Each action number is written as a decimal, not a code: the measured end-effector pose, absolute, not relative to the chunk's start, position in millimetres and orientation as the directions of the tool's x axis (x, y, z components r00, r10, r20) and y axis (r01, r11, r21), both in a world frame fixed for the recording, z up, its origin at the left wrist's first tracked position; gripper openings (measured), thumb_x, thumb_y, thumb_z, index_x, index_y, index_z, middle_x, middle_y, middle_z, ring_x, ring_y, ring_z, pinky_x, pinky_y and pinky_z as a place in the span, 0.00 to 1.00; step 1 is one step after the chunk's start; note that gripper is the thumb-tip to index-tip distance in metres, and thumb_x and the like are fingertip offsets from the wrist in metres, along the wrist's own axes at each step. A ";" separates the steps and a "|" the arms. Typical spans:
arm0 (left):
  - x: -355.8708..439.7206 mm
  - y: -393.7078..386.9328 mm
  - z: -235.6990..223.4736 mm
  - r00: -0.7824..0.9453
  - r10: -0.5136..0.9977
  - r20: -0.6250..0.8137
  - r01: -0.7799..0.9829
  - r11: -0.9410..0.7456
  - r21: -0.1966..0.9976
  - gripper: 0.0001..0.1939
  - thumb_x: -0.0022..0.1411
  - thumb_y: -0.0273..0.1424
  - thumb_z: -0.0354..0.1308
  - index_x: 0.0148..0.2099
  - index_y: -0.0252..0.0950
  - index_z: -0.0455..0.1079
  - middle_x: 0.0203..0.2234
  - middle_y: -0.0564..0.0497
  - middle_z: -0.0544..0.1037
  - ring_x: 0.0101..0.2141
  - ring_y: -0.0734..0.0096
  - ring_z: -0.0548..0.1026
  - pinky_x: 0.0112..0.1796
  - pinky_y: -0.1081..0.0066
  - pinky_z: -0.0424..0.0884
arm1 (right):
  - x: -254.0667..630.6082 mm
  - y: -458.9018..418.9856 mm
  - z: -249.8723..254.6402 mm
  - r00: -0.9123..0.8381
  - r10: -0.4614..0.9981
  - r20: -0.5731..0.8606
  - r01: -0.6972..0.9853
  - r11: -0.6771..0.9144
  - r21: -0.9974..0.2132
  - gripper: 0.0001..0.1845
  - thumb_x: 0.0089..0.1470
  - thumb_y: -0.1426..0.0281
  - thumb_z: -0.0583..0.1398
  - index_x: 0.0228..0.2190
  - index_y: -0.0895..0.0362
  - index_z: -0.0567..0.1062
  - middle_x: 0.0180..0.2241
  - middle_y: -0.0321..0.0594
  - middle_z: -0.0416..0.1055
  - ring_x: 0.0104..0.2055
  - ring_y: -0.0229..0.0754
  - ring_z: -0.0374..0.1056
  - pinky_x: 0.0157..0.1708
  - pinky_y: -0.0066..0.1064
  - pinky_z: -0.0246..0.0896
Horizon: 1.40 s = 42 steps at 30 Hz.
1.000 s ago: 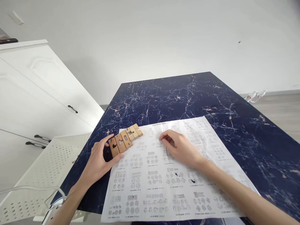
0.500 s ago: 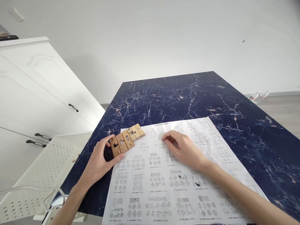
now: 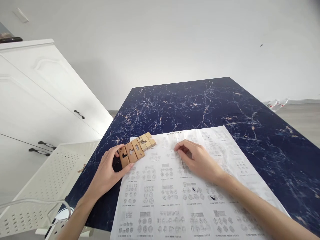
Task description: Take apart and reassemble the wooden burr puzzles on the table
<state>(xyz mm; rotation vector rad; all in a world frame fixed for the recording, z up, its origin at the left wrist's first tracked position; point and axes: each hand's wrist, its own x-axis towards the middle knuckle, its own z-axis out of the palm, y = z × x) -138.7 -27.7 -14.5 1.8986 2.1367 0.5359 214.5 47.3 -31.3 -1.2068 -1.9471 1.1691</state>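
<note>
A slanted row of notched wooden puzzle blocks (image 3: 137, 149), numbered in black, lies at the upper left of a printed sheet (image 3: 152, 173). My left hand (image 3: 106, 171) grips the row's left end, thumb on the near edge and fingers at the far side. The darker brown blocks are nearest that hand; paler ones sit at the right end. On the sheet, right of the blocks, rests my right hand (image 3: 193, 156), its fingers curled and the thumb close to the index fingertip. Nothing shows between them. Small line diagrams of puzzle pieces cover the paper.
The sheet lies on a dark blue marbled table (image 3: 175, 100). To the left are a white perforated shelf (image 3: 32, 186) with a white cable (image 3: 32, 200) and a white cabinet (image 3: 50, 86). A clear plastic item (image 3: 277, 104) is on the floor at right.
The whole view has shifted slightly, so everything appears a little further right. Both hands keep the same pose, the left at the blocks and the right on the sheet.
</note>
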 end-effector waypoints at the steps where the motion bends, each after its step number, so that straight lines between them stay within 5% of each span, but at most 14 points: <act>1: -139.1 -27.9 -14.8 -0.133 0.989 0.068 0.903 0.092 0.419 0.40 0.64 0.58 0.65 0.72 0.49 0.63 0.52 0.44 0.74 0.53 0.46 0.75 0.53 0.49 0.74 | 214.5 47.1 -31.2 -0.437 0.900 0.016 0.408 0.214 -0.888 0.11 0.70 0.68 0.54 0.43 0.52 0.76 0.41 0.45 0.79 0.36 0.45 0.73 0.34 0.39 0.69; 23: -135.9 -29.2 -12.8 -0.138 0.988 0.061 0.897 0.099 0.432 0.42 0.63 0.60 0.65 0.72 0.48 0.63 0.48 0.45 0.74 0.51 0.47 0.76 0.53 0.49 0.74 | 216.9 47.1 -37.0 -0.442 0.895 0.064 0.403 0.262 -0.877 0.09 0.71 0.68 0.55 0.43 0.51 0.76 0.43 0.44 0.80 0.39 0.46 0.74 0.38 0.40 0.71; 42: -126.7 -39.1 -6.0 -0.149 0.978 0.146 0.925 0.086 0.371 0.43 0.62 0.60 0.65 0.70 0.42 0.67 0.42 0.47 0.78 0.43 0.54 0.78 0.47 0.58 0.76 | 217.4 49.9 -42.7 -0.458 0.880 0.126 0.368 0.317 -0.874 0.09 0.69 0.72 0.55 0.42 0.52 0.76 0.43 0.42 0.79 0.39 0.44 0.73 0.38 0.37 0.68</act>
